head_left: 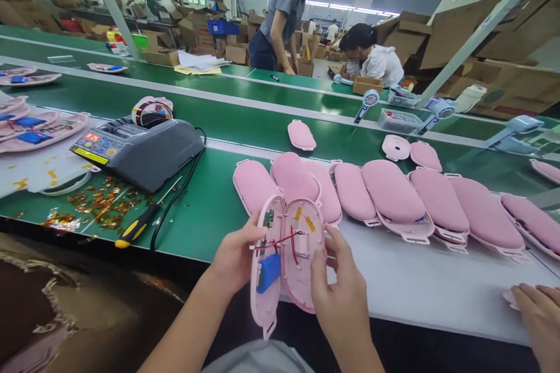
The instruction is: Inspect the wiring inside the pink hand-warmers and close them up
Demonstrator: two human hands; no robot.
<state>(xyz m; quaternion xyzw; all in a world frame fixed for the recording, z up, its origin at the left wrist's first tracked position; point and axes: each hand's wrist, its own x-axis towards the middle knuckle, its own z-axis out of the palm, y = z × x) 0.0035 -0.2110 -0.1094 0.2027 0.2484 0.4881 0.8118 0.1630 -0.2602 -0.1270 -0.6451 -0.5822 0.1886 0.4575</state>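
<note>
At the near edge of the bench (210, 195), an opened pink case is held up over the lap, its two halves side by side with their hollow faces toward the wearer. The left hand (236, 253) is partly closed around the outer edge of the left half (265, 300), thumb near the circuit board (269, 219). The right hand (343, 282) is curled on the outer edge of the right half (300, 288), its thumb at the front and fingers spread along the side.

Red wires (282, 239) cross the gap between the halves; whether both ends are plugged in cannot be told. Handling should therefore follow these points:

1. Support each half by its rim; keep pressure off the circuit board and the blue battery (269, 273).
2. Keep the halves close together so that the wires stay slack.
3. Keep the wires and the small white plug (298, 267) inside the hollow, clear of the rims, where they could be pinched.
4. Avoid rubbing the yellow tape (310, 222) inside the right half.

Closed pink cases (394, 189) lie just beyond; avoid knocking them.
</note>
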